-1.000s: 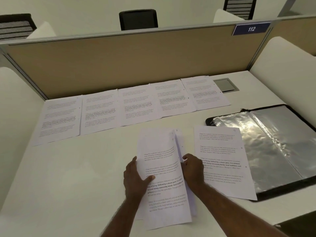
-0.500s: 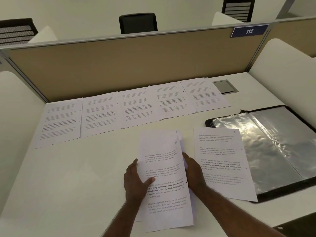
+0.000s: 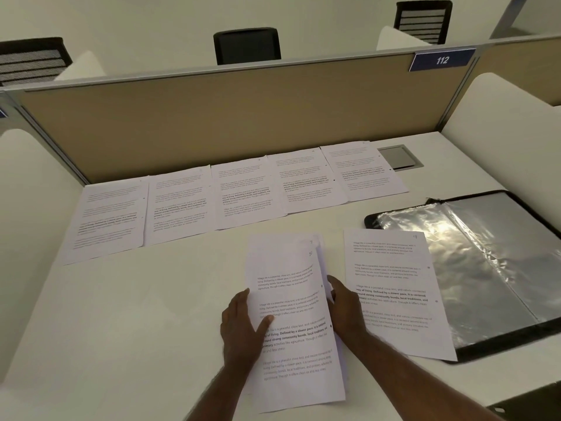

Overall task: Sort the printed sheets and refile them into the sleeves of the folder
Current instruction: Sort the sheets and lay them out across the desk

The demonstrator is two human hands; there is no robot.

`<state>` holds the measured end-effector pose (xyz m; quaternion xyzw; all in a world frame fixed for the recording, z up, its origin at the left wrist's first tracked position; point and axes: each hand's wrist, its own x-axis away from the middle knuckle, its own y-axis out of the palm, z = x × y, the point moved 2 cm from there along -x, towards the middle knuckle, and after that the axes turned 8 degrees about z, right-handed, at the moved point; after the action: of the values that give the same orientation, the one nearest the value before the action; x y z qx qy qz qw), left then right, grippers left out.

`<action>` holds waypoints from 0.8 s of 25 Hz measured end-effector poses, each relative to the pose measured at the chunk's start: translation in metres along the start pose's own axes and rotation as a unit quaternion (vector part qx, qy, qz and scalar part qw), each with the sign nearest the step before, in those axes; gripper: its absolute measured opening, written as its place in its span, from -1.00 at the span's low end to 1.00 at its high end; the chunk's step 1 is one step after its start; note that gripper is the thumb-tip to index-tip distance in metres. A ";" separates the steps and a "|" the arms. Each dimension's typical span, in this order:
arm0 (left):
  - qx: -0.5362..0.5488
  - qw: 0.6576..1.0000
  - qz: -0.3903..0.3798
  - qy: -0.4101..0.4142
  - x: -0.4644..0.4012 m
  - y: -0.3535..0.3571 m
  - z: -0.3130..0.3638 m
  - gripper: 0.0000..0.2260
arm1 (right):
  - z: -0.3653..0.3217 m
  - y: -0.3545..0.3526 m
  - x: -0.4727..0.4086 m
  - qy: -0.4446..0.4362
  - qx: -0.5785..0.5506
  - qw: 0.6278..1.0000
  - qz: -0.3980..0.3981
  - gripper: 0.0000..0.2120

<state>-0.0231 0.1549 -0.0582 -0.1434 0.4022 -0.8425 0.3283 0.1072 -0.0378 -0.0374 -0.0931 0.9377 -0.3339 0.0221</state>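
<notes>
Two hands are gripping the small stack (image 3: 291, 323): the left hand (image 3: 243, 326) is pinching its left edge, thumb on top, and the right hand (image 3: 346, 311) is lifting its right edge. The stack's long axis is running away from the person. The folder (image 3: 485, 268), sleeves open, is lying right of the stack, nearer the right hand.

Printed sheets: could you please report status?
Both hands grip the small stack. Five sheets laid out. Folder open. Nothing blocking.

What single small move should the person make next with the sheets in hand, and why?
Probably lift the top sheet, marked 10, off the stack and lay it on the desk beside the sheet marked 9. The left hand pinches it, the right hand is at its edge, and the folder sleeves look empty.
</notes>
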 end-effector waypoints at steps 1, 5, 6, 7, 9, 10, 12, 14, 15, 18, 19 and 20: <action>-0.005 1.000 -0.002 -0.001 0.000 0.001 0.000 -0.26 | 0.000 0.000 0.000 0.001 0.003 1.000 0.001 -0.51; -0.027 1.000 0.005 -0.007 0.001 0.006 0.001 -0.36 | -0.003 -0.002 -0.002 -0.008 0.017 1.000 0.012 -0.48; -0.033 0.999 0.008 -0.011 0.001 0.007 0.002 -0.37 | -0.004 -0.003 -0.002 -0.011 0.019 1.000 0.012 -0.48; -0.039 0.999 0.012 -0.016 0.001 0.009 0.003 -0.37 | -0.003 -0.003 -0.002 -0.019 0.015 1.000 0.008 -0.49; -0.049 0.998 0.015 -0.023 0.001 0.012 0.005 -0.38 | -0.003 -0.002 0.001 -0.028 -0.013 1.000 0.000 -0.52; -0.051 0.998 0.016 -0.024 0.000 0.014 0.004 -0.39 | -0.001 -0.001 0.001 -0.032 -0.016 0.999 -0.001 -0.52; -0.051 0.998 0.017 -0.023 0.001 0.015 0.002 -0.40 | 0.003 0.002 0.000 -0.032 0.015 0.999 -0.007 -0.54; -0.052 0.998 0.024 -0.020 0.001 0.016 0.001 -0.42 | 0.004 0.003 0.000 -0.018 0.033 0.999 0.003 -0.78; -0.052 0.998 0.029 -0.018 0.001 0.017 0.000 -0.43 | 0.005 0.002 0.000 -0.024 0.026 0.999 0.010 -0.89; -0.055 0.998 0.039 -0.015 0.002 0.018 0.000 -0.45 | 0.001 -0.003 -0.001 -0.061 0.040 0.995 0.066 -0.79; -0.057 0.998 0.038 -0.015 0.002 0.019 0.000 -0.45 | 0.001 -0.007 -0.005 -0.066 0.055 0.992 0.097 -0.82; -0.059 0.997 0.037 -0.016 0.002 0.019 0.000 -0.46 | -0.002 -0.012 -0.008 -0.054 0.069 0.990 0.111 -0.84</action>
<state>-0.0163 0.1452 -0.0733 -0.1613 0.4505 -0.8023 0.3568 0.1164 -0.0440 -0.0286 -0.0044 0.9142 -0.3883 0.1157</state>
